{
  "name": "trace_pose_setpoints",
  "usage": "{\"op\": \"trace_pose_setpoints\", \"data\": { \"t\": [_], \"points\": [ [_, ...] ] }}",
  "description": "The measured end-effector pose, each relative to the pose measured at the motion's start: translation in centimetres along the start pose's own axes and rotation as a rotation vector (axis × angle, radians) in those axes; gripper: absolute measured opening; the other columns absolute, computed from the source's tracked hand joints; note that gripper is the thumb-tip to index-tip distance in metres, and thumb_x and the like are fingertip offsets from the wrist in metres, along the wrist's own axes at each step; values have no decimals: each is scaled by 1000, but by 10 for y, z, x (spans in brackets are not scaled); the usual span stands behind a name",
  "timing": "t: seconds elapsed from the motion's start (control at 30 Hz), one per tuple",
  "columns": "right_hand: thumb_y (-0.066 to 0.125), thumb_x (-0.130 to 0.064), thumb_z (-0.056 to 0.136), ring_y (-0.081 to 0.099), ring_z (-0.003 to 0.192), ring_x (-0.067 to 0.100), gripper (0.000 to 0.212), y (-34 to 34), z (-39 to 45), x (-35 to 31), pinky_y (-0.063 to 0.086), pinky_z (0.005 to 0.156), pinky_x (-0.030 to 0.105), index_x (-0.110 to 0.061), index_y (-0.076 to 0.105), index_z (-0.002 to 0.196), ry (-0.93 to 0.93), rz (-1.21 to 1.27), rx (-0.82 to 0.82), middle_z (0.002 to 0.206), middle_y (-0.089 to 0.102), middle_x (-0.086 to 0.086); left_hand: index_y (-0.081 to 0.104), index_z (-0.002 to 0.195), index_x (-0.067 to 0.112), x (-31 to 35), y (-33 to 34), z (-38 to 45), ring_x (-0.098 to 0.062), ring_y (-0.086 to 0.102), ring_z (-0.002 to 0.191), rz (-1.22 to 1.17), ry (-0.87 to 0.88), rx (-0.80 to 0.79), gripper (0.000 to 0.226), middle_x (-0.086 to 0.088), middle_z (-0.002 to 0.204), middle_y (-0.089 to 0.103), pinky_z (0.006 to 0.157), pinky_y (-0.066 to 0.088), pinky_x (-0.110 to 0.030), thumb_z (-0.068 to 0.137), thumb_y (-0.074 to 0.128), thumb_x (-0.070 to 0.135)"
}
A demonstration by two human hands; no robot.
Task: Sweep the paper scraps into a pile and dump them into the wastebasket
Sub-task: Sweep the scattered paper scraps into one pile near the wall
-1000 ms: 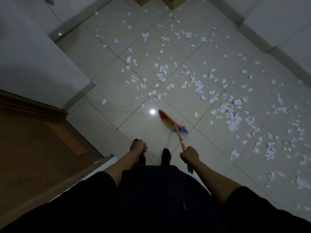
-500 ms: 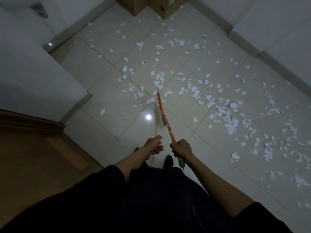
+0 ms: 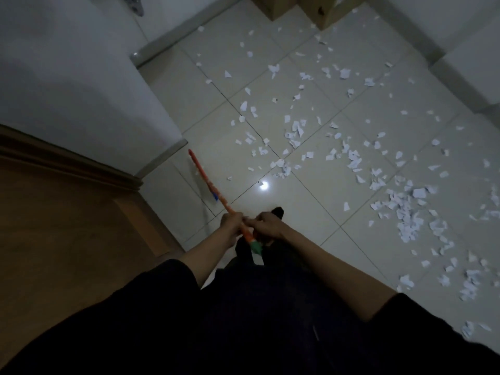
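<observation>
Head view: I see both hands, left hand (image 3: 230, 223) and right hand (image 3: 266, 226), holding the broom (image 3: 209, 185).
Risk: a fast stroke scatters the paper scraps (image 3: 405, 209) right of the broom.

- Paper scraps (image 3: 405, 209) lie strewn on the tiled floor (image 3: 319, 228), ahead and to the right.
- Wooden door (image 3: 54, 217) stands left, a wall (image 3: 75, 77) beyond it.
- Cardboard boxes (image 3: 300, 6) sit at the floor's far edge.

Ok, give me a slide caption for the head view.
Both hands, left hand and right hand, grip an orange broom handle above paper scraps scattered across tile floor.
</observation>
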State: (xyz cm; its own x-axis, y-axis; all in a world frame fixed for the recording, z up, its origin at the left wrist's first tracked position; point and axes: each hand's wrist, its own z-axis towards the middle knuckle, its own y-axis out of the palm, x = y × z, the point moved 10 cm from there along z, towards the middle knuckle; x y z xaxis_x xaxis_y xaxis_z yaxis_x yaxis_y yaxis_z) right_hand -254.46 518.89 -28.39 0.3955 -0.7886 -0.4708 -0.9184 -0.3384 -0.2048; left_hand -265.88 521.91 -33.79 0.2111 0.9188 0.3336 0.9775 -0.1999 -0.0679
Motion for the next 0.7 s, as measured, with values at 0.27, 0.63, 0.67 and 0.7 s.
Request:
{"op": "trace_pose_setpoints", "data": {
  "t": [0.27, 0.63, 0.67, 0.7],
  "points": [
    [48, -32, 96, 66, 69, 27, 40, -72, 41, 18, 52, 56, 26, 4, 64, 103, 123, 104, 103, 85, 69, 14, 47, 124, -9, 44, -99, 33, -19, 54, 59, -151, -33, 154, 32, -14, 75, 60, 37, 47, -17, 99, 45, 11],
    [45, -26, 99, 63, 63, 23, 36, -146, 51, 111, 48, 51, 25, 6, 60, 103, 381, 270, 201, 79, 64, 13, 37, 135, 5, 97, -82, 78, -16, 40, 56, 84, -107, 173, 32, -18, 80, 53, 31, 33, -10, 103, 31, 10],
    [45, -25, 99, 63, 63, 23, 36, -147, 51, 117, 48, 51, 25, 7, 59, 105, 396, 272, 199, 79, 64, 13, 42, 124, 4, 98, -74, 81, -15, 36, 54, 157, -109, 186, 25, -14, 75, 48, 33, 30, -11, 102, 30, 7],
    [45, -25, 99, 63, 63, 23, 37, -150, 50, 123, 48, 50, 25, 8, 59, 106, 414, 276, 195, 80, 64, 13, 44, 108, 1, 100, -61, 82, -15, 34, 53, 230, -120, 174, 17, -14, 75, 47, 37, 32, -16, 99, 30, 2]
  ]
}}
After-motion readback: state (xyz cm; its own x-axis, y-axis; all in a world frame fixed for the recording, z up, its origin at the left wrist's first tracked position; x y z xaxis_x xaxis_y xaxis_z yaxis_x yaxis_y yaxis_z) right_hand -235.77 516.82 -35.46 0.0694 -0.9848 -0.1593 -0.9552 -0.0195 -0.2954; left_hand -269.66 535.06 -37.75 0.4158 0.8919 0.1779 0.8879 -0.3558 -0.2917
